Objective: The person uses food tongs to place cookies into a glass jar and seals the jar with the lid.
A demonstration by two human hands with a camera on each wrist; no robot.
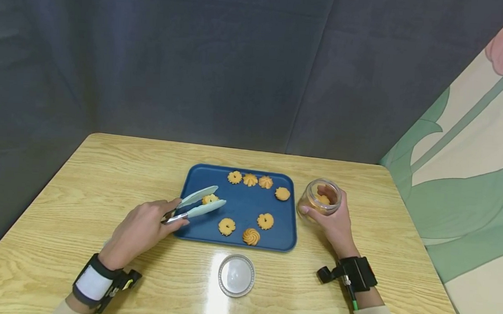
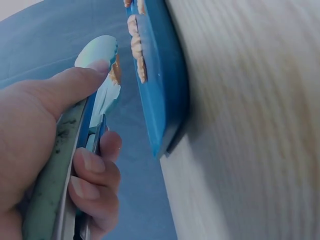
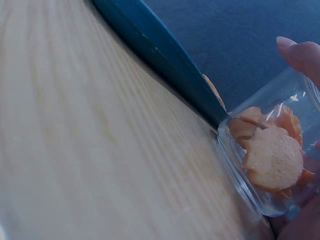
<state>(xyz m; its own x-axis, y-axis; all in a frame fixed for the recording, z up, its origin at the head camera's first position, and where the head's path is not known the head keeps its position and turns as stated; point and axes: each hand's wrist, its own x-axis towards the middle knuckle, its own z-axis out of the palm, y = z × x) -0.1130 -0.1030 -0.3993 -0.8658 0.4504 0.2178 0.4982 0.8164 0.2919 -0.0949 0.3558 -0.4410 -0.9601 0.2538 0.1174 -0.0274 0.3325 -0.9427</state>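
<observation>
My left hand (image 1: 142, 232) holds a pair of tongs (image 1: 206, 207) with pale green tips, over the left part of a blue tray (image 1: 244, 204). Between the spread tips is a flower-shaped cookie (image 1: 210, 199); the left wrist view shows a cookie (image 2: 116, 71) there too, but I cannot tell whether the tips touch it. Several more cookies lie on the tray, among them a swirled cookie (image 1: 251, 236) near the front edge. Right of the tray, my right hand (image 1: 335, 225) grips a clear jar (image 1: 303, 201). Several cookies (image 3: 275, 157) are inside the jar.
A round clear lid (image 1: 236, 275) lies on the wooden table (image 1: 118, 178) in front of the tray. Dark cloth (image 1: 196, 68) hangs behind the table, and a flower-patterned curtain (image 1: 467, 187) is at the right.
</observation>
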